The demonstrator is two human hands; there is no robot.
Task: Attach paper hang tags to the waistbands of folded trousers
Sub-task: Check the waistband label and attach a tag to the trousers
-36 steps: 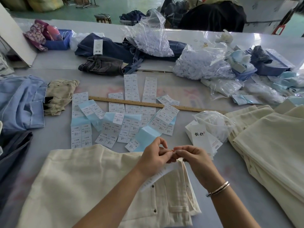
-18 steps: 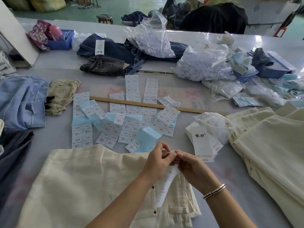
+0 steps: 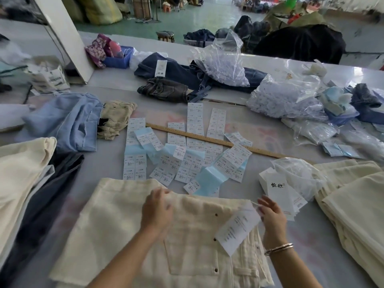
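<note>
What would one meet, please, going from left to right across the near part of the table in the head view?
Cream trousers stacked at the left edge → left hand on the folded cream trousers → paper hang tag → right hand → stack of cream trousers.

I see even, soft daylight across the table (image 3: 311,246), bright but not harsh. Glare whitens its far strip and glints on the plastic bags (image 3: 286,94) well beyond my hands. My left hand (image 3: 158,210) and right hand (image 3: 271,212) are smeared by motion blur, as is the cream cloth (image 3: 124,225) under them. Shadows are faint. The wide lens bends the edges, and the far floor (image 3: 187,19) looks soft.
</note>
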